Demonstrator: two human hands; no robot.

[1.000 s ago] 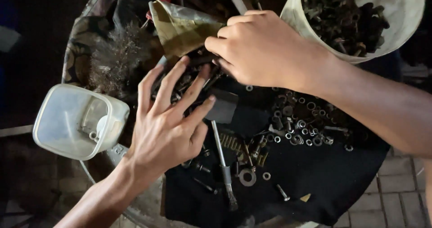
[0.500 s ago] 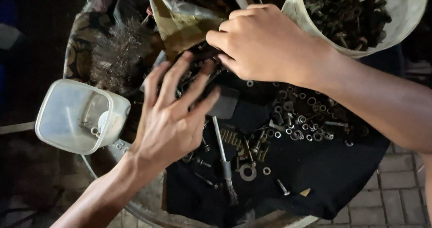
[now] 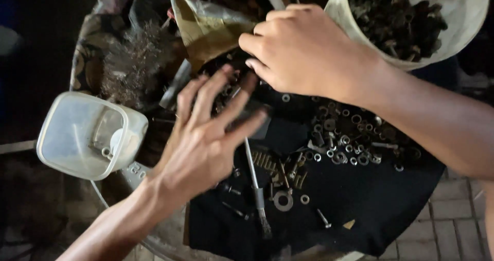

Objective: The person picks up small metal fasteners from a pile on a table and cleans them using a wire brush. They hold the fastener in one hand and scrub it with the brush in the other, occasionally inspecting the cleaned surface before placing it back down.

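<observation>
Above black cloth (image 3: 360,209), our left hand (image 3: 206,142) hovers, fingers splayed, empty; small hardware pile (image 3: 229,83) just beyond fingertips; right hand (image 3: 303,50) nearer, curled on it, grasp unclear.

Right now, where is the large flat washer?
In the head view, the large flat washer lies on the black cloth, low centre, right of the small brush.

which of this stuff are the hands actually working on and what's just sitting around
In hand:
- left hand, fingers spread, blurred, over small hardware on the black cloth
- right hand, fingers curled at the dark hardware pile

Lying about:
- clear plastic tub
- white bucket of rusty parts
- small brush
- large washer
- wire wool
</observation>
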